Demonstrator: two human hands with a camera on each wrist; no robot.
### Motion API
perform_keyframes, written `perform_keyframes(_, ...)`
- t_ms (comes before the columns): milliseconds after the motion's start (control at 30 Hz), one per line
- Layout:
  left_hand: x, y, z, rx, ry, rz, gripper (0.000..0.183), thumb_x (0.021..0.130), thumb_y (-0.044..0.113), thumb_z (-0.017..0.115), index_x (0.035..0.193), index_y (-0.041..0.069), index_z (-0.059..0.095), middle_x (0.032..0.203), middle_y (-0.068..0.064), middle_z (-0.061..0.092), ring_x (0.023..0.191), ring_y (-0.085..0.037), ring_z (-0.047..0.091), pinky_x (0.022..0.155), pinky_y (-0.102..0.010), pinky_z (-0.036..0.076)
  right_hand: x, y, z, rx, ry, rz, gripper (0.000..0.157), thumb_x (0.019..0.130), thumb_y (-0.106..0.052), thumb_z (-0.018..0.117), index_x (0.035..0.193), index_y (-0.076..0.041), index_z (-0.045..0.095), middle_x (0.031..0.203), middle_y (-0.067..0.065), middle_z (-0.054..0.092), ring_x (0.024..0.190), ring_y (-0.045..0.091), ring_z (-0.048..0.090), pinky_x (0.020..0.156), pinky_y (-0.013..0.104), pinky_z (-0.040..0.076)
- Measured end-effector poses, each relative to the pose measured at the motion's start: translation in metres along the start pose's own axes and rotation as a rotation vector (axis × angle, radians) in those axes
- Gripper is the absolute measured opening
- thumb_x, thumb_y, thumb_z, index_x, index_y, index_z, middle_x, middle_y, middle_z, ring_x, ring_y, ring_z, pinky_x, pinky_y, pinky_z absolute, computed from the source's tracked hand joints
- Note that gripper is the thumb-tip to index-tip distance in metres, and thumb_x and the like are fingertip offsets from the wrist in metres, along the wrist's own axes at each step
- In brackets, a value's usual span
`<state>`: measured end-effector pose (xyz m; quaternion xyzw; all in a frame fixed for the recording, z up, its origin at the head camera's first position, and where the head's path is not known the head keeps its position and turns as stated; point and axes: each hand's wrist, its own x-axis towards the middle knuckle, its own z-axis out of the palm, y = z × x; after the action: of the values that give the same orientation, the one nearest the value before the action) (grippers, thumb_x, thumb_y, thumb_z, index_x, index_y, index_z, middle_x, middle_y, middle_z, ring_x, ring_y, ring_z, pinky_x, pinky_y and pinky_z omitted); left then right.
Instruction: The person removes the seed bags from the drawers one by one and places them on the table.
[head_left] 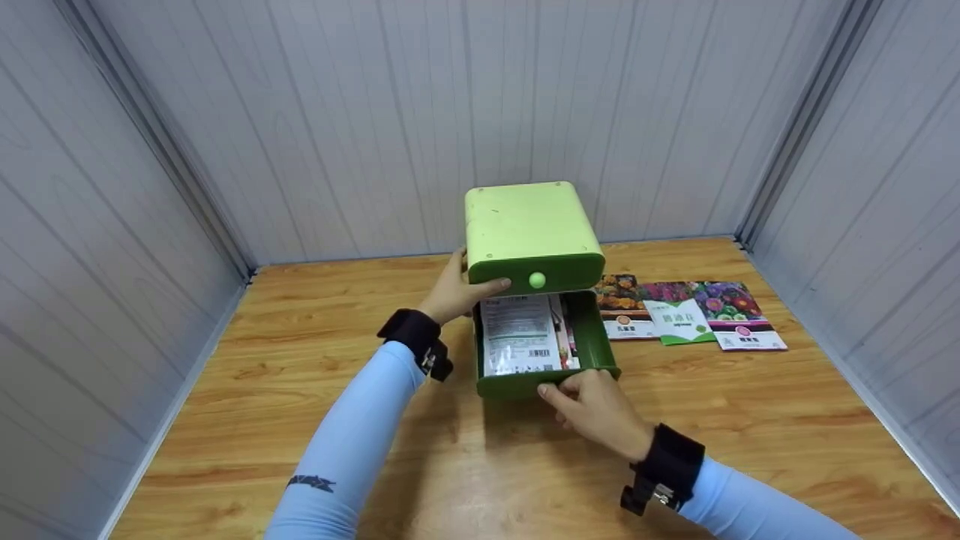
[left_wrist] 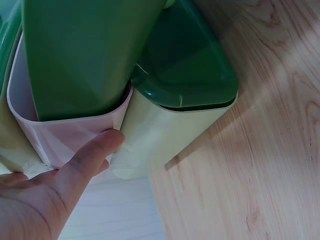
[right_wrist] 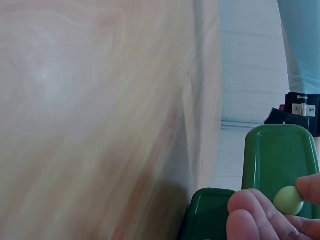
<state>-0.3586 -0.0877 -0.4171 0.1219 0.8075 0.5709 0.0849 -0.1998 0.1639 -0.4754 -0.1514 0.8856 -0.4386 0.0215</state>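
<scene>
A small drawer cabinet with a yellow-green top stands near the back wall. Its pulled-out green drawer holds packets with printed backs. My left hand rests along the cabinet's left side, thumb near the front edge; in the left wrist view the thumb presses the pink wall of the middle tier. At the drawer's front, my right hand pinches the pale green knob; the head view hides that knob. The upper drawer, with its own knob, is closed.
To the right of the cabinet lie flower seed packets: an orange-flowered one, a white and green one and a purple-flowered one. Grey panelled walls bound the wooden table behind and at both sides.
</scene>
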Motion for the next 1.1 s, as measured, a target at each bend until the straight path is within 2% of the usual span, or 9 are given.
perform_keyframes(267,-0.0004,0.0004,0.0008,-0.012,-0.002,0.005,0.107,0.095,0.042,0.085,0.173,0.014,0.018,0.171,-0.018,0.035,0.144,-0.043,0.054,0.096,-0.057,0.063,-0.0047,0.0044,0.0046,0.012,-0.004,0.025,0.053,0.108,-0.033,0.071,0.067,0.001,0.068,0.063,0.014,0.073,0.057,0.035,0.072,0.044,0.023,0.046)
perform_keyframes(700,-0.0018,0.0004,0.0013,-0.032,-0.005,0.006,0.106,0.095,0.041,0.085,0.174,0.016,0.017,0.172,-0.018,0.034,0.139,-0.043,0.059,0.095,-0.058,0.064,-0.0072,0.0070,0.0068,0.007,0.013,0.016,0.054,0.107,-0.036,0.071,0.066,-0.001,0.068,0.062,0.015,0.072,0.046,0.007,0.058,0.042,0.021,0.039)
perform_keyframes(800,-0.0023,0.0002,0.0014,-0.040,-0.004,0.007,0.106,0.095,0.041,0.085,0.174,0.017,0.018,0.171,-0.018,0.034,0.137,-0.043,0.060,0.095,-0.057,0.064,-0.0083,0.0067,0.0059,0.009,0.014,0.014,0.050,0.107,-0.035,0.072,0.069,-0.003,0.073,0.061,0.014,0.072,0.047,0.011,0.062,0.042,0.021,0.041)
perform_keyframes(967,-0.0019,0.0001,0.0016,-0.039,0.005,0.005,0.105,0.095,0.040,0.085,0.173,0.015,0.019,0.170,-0.018,0.036,0.140,-0.043,0.058,0.097,-0.058,0.063,-0.0079,0.0061,0.0047,0.025,0.014,0.017,0.043,0.107,-0.033,0.073,0.076,-0.002,0.077,0.065,0.015,0.074,0.057,0.031,0.072,0.043,0.023,0.044)
perform_keyframes(1033,-0.0016,-0.0001,0.0019,-0.035,0.007,0.003,0.105,0.095,0.040,0.085,0.173,0.015,0.020,0.169,-0.018,0.037,0.141,-0.042,0.057,0.098,-0.058,0.063,-0.0077,0.0059,0.0040,0.024,0.013,0.021,0.043,0.106,-0.033,0.073,0.078,-0.001,0.077,0.066,0.015,0.075,0.057,0.031,0.072,0.044,0.023,0.045)
perform_keyframes(1100,-0.0015,-0.0006,0.0023,-0.031,0.008,0.002,0.105,0.095,0.041,0.085,0.173,0.015,0.020,0.168,-0.018,0.038,0.142,-0.042,0.056,0.100,-0.059,0.062,-0.0082,0.0056,0.0024,0.015,0.012,0.028,0.043,0.106,-0.035,0.073,0.079,-0.002,0.078,0.065,0.014,0.074,0.054,0.025,0.070,0.043,0.023,0.045)
